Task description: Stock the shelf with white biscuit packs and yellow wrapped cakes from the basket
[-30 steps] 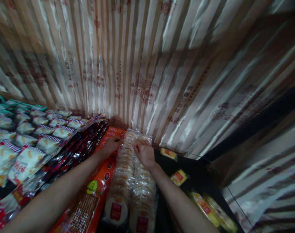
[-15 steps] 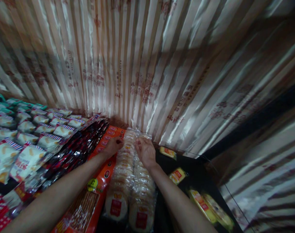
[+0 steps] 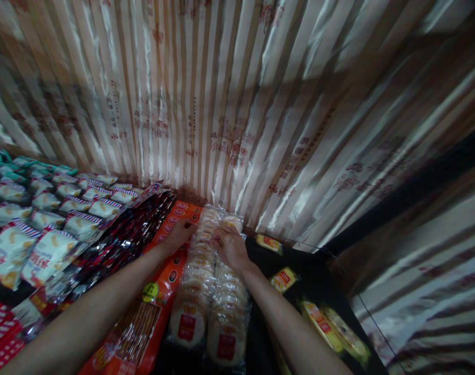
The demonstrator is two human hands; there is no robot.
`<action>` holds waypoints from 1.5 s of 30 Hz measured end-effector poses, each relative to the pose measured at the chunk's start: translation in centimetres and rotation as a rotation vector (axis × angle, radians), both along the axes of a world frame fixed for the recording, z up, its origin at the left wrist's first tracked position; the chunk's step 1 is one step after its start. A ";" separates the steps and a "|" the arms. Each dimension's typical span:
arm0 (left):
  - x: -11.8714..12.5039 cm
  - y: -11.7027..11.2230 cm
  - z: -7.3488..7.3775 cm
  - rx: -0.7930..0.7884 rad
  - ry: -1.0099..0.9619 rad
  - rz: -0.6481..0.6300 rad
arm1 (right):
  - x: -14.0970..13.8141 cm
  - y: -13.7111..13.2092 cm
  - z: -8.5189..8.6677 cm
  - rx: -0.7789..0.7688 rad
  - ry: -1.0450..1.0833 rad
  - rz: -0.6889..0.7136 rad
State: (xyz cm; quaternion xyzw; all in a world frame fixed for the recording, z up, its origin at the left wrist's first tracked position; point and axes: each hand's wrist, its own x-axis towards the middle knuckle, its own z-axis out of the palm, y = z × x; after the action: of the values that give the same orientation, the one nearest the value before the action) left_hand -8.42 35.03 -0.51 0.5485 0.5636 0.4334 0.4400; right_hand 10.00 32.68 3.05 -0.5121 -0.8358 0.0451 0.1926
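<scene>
Left hand [image 3: 182, 233] curled beside the crackers [image 3: 191, 281], right hand [image 3: 229, 246] over them, grips impossible to tell; orange pack [image 3: 166, 299] lay below the left hand, foil bags [image 3: 138, 240] farther left; yellow packs [image 3: 283, 280] sat right of both; a sheet [image 3: 222, 109] blocked ahead.

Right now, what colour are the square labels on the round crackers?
Red, with pale writing; the head view shows the square labels best.

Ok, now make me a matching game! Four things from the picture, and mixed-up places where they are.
1. left hand
2. right hand
3. yellow packs
4. green packs

A. on the black surface, at the right
B. over the orange packet
C. far left, near the striped sheet
D. over the right row of wrapped round snacks

Pairs: 1-B; 2-D; 3-A; 4-C
</scene>
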 end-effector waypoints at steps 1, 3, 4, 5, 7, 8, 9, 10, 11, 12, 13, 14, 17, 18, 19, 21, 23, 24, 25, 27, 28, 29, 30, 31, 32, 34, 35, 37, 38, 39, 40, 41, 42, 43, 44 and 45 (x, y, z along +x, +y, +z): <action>-0.1 -0.2 0.1 -0.011 -0.016 0.000 | 0.0 0.0 -0.1 0.002 0.005 -0.005; -0.4 -0.7 0.2 -0.026 -0.046 0.007 | 0.0 0.0 -0.4 0.006 0.013 -0.015; -0.5 -0.8 0.3 -0.030 -0.059 0.006 | 0.0 0.0 -0.5 0.007 0.014 -0.022; -0.7 -1.0 0.4 -0.035 -0.070 -0.005 | -0.1 0.0 -0.5 0.010 0.013 -0.029; -0.9 -1.2 0.6 -0.048 -0.082 -0.053 | -0.1 0.0 -0.5 0.020 0.016 -0.047; -1.0 -1.2 0.6 -0.056 -0.088 -0.082 | -0.1 0.0 -0.5 0.027 0.020 -0.061; -1.1 -1.3 0.6 -0.064 -0.094 -0.108 | -0.1 0.0 -0.5 0.032 0.025 -0.077; -1.2 -1.2 0.6 -0.070 -0.099 -0.127 | -0.2 0.0 -0.5 0.037 0.028 -0.090; -1.1 -1.2 0.6 -0.069 -0.101 -0.138 | -0.2 0.0 -0.5 0.041 0.032 -0.100; -1.1 -1.1 0.5 -0.063 -0.100 -0.139 | -0.2 0.0 -0.5 0.043 0.034 -0.105; -1.0 -1.1 0.5 -0.051 -0.095 -0.132 | -0.3 0.0 -0.5 0.043 0.036 -0.106; -0.8 -1.0 0.4 -0.031 -0.088 -0.115 | -0.3 -0.1 -0.5 0.048 0.040 -0.110; -0.3 -0.6 -0.1 0.044 -0.075 -0.056 | -0.1 -0.4 -0.5 0.087 0.071 -0.153; -0.1 -0.6 -0.2 0.060 -0.077 -0.049 | 0.1 -0.5 -0.5 0.101 0.084 -0.157; 0.0 -0.6 -0.3 0.069 -0.081 -0.050 | 0.2 -0.7 -0.4 0.110 0.094 -0.145; 0.2 -0.6 -0.6 0.064 -0.091 -0.055 | 0.6 -1.0 -0.4 0.103 0.088 -0.075; 0.2 -0.7 -0.7 0.051 -0.094 -0.052 | 1.0 -1.2 -0.4 0.070 0.058 0.014; 0.2 -0.7 -0.7 0.047 -0.092 -0.046 | 1.1 -1.3 -0.3 0.048 0.043 0.043; 0.3 -0.8 -0.7 0.045 -0.086 -0.040 | 1.1 -1.4 -0.2 0.028 0.033 0.060; 0.3 -0.9 -0.6 0.042 -0.065 -0.036 | 1.1 -1.5 0.0 -0.006 0.023 0.062; 0.3 -0.9 -0.5 0.043 -0.053 -0.035 | 1.0 -1.5 0.1 -0.018 0.019 0.053; 0.3 -0.9 -0.4 0.043 -0.039 -0.034 | 0.8 -1.5 0.2 -0.024 0.014 0.041; 0.2 -1.0 -0.3 0.042 -0.027 -0.032 | 0.7 -1.5 0.3 -0.029 0.008 0.031; 0.2 -1.1 -0.1 0.039 -0.018 -0.033 | 0.6 -1.6 0.4 -0.032 0.002 0.023; 0.1 -1.2 0.0 0.035 -0.012 -0.032 | 0.5 -1.6 0.4 -0.033 -0.003 0.015; -0.1 -1.4 0.1 0.021 -0.005 -0.024 | 0.3 -1.7 0.4 -0.030 -0.013 0.000; -0.3 -1.5 0.1 0.012 -0.009 -0.015 | 0.3 -1.8 0.4 -0.027 -0.021 -0.010; -0.6 -1.8 0.1 -0.010 -0.043 -0.012 | 0.2 -2.0 0.3 -0.016 -0.039 -0.033; -0.8 -2.0 0.0 -0.025 -0.072 -0.023 | 0.1 -2.1 0.3 -0.007 -0.046 -0.048; -1.0 -2.1 0.0 -0.040 -0.102 -0.044 | 0.1 -2.2 0.3 0.005 -0.050 -0.064; -1.2 -2.3 0.0 -0.057 -0.124 -0.073 | 0.0 -2.2 0.3 0.018 -0.053 -0.079; -1.3 -2.4 0.0 -0.069 -0.131 -0.100 | -0.1 -2.3 0.4 0.030 -0.057 -0.092; -1.4 -2.6 0.1 -0.076 -0.125 -0.124 | -0.2 -2.3 0.4 0.041 -0.062 -0.103; -1.5 -2.7 0.1 -0.074 -0.109 -0.141 | -0.2 -2.3 0.4 0.050 -0.067 -0.111; -1.5 -2.8 0.2 -0.065 -0.093 -0.153 | -0.3 -2.3 0.4 0.055 -0.070 -0.115; -1.4 -2.8 0.2 -0.053 -0.082 -0.155 | -0.4 -2.3 0.3 0.056 -0.069 -0.121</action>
State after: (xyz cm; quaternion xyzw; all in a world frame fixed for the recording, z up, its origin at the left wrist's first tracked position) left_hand -9.84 32.22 -0.34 0.5604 0.5123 0.4051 0.5093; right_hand 9.64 30.42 3.39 -0.5573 -0.8105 -0.0079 0.1805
